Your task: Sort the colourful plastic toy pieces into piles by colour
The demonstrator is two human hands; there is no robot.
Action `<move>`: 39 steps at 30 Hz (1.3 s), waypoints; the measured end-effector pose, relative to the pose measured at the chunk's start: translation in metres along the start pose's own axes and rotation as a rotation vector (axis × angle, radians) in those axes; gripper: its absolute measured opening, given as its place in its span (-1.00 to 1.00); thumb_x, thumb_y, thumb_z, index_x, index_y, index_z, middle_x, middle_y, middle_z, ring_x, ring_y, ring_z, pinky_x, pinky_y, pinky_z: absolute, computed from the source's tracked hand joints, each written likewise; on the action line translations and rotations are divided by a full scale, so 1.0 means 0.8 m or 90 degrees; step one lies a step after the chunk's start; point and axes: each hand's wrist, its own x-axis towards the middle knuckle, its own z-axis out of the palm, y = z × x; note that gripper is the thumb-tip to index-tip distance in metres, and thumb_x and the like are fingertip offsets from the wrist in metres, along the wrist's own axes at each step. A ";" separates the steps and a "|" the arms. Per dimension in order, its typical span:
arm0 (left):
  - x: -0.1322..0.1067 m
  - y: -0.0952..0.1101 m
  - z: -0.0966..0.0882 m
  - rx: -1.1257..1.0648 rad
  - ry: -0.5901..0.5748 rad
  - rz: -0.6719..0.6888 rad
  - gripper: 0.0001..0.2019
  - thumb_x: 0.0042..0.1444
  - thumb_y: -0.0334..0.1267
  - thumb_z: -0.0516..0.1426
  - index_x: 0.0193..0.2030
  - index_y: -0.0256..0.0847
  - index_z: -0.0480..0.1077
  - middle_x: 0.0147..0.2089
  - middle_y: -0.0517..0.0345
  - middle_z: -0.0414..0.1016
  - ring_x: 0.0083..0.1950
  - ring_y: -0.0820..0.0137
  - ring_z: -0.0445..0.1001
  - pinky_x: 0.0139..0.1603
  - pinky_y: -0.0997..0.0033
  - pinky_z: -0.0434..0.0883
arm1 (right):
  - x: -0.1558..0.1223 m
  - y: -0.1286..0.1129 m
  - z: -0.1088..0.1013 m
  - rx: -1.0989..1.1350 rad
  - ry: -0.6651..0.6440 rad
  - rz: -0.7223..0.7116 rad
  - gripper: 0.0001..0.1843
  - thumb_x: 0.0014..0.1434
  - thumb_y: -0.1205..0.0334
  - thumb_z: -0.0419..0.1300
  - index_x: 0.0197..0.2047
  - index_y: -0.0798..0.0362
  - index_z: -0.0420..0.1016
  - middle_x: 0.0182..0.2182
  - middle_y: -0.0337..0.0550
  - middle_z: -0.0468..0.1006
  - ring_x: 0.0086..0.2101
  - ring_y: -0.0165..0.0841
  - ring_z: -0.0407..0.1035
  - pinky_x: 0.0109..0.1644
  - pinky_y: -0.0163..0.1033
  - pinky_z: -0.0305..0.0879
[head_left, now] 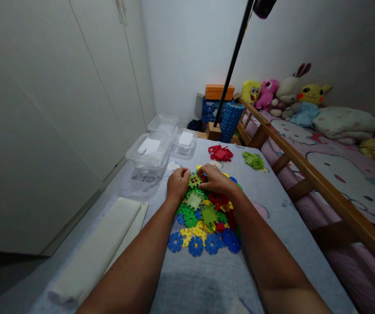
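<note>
Head view, the only one. Left hand (pixel 178 183) and right hand (pixel 217 179) meet over the far edge of the mixed pile (pixel 203 222). Both sets of fingers are curled together and clamped on one green square piece (pixel 194 179), which sits between the thumbs, just off the pile top. The fingertips are hidden under the knuckles, so I cannot tell how deep the hold goes.

Risks, as I judge them: the piece is thin and pinched at its edges, so a twist or an uneven pull between the hands could pop it loose into the pile, where several like green squares lie just below the grip. Both forearms lie along either side of the pile, and a sideways drag of a wrist could sweep pieces across the grey sheet (pixel 272 226). Beyond the grip lie a red heap (pixel 220 153) and, to its right, a green heap (pixel 253 160), well apart from each other; a careless reach could mix them. The clear tubs (pixel 150 150) stand near, beyond and left of the grip.

Look of the piece: flat, light green plastic, square with window-like holes and notched edges, matte, probably light and a little slippery. The pile below is red, yellow, green and blue, with blue gear-shaped discs (pixel 196 245) nearest the person.
</note>
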 end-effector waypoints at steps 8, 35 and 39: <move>-0.001 0.005 -0.003 0.015 -0.018 -0.007 -0.57 0.30 0.00 -0.09 -0.29 -0.18 0.51 -0.20 0.01 0.60 -0.12 0.24 0.52 -0.09 0.30 0.35 | -0.006 0.053 -0.029 0.225 0.099 0.055 -0.58 -0.11 0.25 0.39 -0.15 0.02 0.38 -0.33 -0.31 0.42 -0.32 -0.37 0.30 -0.23 -0.28 0.20; 0.002 -0.011 0.005 0.030 -0.030 -0.021 -0.77 0.14 -0.21 0.11 -0.15 -0.17 0.55 -0.12 0.05 0.64 -0.05 0.24 0.58 0.04 0.27 0.46 | -0.071 0.242 -0.031 0.115 0.699 0.651 -0.63 -0.10 0.34 0.09 -0.18 0.12 0.51 -0.17 0.12 0.64 -0.07 -0.07 0.49 0.15 -0.01 0.33; 0.001 -0.011 0.005 0.031 -0.032 -0.021 -0.77 0.13 -0.21 0.11 -0.15 -0.16 0.55 -0.13 0.06 0.64 -0.05 0.24 0.58 0.02 0.28 0.46 | -0.072 0.245 -0.027 0.116 0.700 0.614 -0.66 -0.12 0.36 0.04 -0.27 0.11 0.55 -0.24 0.06 0.64 -0.15 -0.12 0.49 0.13 -0.01 0.34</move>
